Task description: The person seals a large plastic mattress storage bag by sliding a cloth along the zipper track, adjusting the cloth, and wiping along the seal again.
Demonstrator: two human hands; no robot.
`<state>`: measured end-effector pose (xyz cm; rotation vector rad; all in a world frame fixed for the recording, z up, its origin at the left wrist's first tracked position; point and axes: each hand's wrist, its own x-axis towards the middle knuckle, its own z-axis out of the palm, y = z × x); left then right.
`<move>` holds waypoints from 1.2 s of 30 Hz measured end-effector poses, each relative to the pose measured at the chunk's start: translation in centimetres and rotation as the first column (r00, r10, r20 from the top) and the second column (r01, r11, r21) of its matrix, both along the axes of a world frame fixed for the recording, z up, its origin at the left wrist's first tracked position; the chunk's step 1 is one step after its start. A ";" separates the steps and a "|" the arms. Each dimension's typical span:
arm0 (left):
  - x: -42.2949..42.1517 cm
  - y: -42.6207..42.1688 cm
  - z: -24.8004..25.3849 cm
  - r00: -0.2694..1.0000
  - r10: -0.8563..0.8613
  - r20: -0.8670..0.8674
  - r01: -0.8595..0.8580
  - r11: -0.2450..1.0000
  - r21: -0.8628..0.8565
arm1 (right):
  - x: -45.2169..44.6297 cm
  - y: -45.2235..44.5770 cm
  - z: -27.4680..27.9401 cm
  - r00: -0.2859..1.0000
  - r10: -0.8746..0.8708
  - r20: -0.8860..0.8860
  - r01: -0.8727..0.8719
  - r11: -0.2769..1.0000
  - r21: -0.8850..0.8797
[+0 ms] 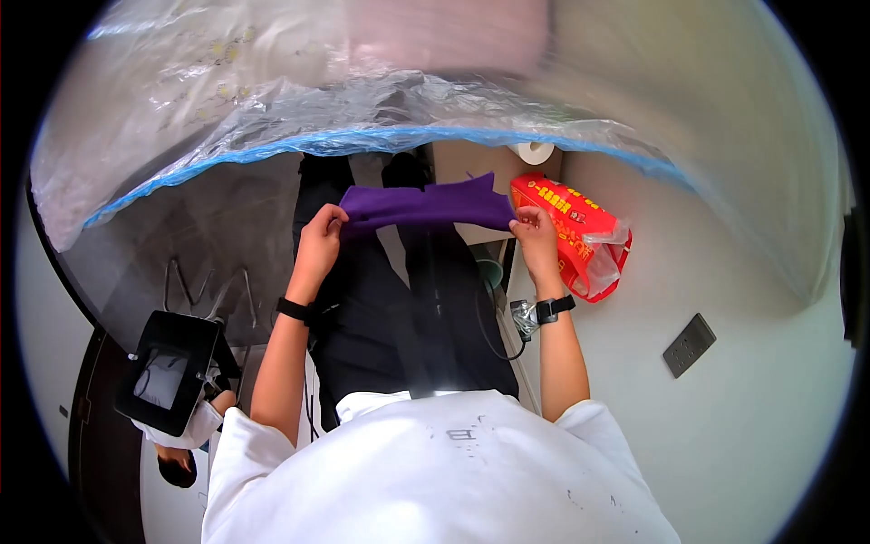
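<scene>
A piece of purple cloth (426, 205) is stretched sideways above the lap, with a ragged upper right corner. My left hand (323, 233) pinches its left end between thumb and fingers. At the opposite end, my right hand (535, 233) grips the right edge in the same way. The cloth hangs nearly level between both hands and covers part of the black trousers (362, 317).
A clear plastic sheet (381, 138) with a blue edge spans the top. Right of my right hand lies a red printed bag (571, 218), near a paper roll (532, 152). A wall socket (689, 345) is at right. A person (177, 464) and a black-framed screen (168, 374) appear lower left.
</scene>
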<state>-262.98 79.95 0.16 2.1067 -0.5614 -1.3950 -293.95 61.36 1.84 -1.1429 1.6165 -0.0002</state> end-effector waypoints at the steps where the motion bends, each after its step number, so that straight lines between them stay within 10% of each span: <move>1: 0.0 0.0 -0.1 0.999 0.030 0.011 -0.030 0.999 -0.020 | 0.0 0.0 0.0 1.000 0.000 -0.002 0.000 1.000 0.000; 10: 0.1 0.0 -0.2 0.981 0.162 -0.105 -0.152 0.984 0.092 | -1.1 0.7 -0.8 0.992 -0.115 0.060 0.113 0.993 0.041; 20: 1.5 -0.3 0.1 0.949 -0.080 -0.307 0.082 0.997 -0.005 | 0.2 0.1 -0.1 0.806 0.590 0.046 -0.584 0.805 -0.104; 25: 1.9 -1.8 1.3 0.848 -0.504 -0.164 0.514 0.858 0.019 | -0.3 1.2 -3.0 0.652 0.758 -0.019 -0.758 0.652 -0.012; 36: 0.9 -1.1 -1.4 0.550 -0.793 0.262 0.781 0.599 0.175 | 1.4 -0.7 -2.6 0.672 0.716 -0.190 -0.740 0.643 -0.198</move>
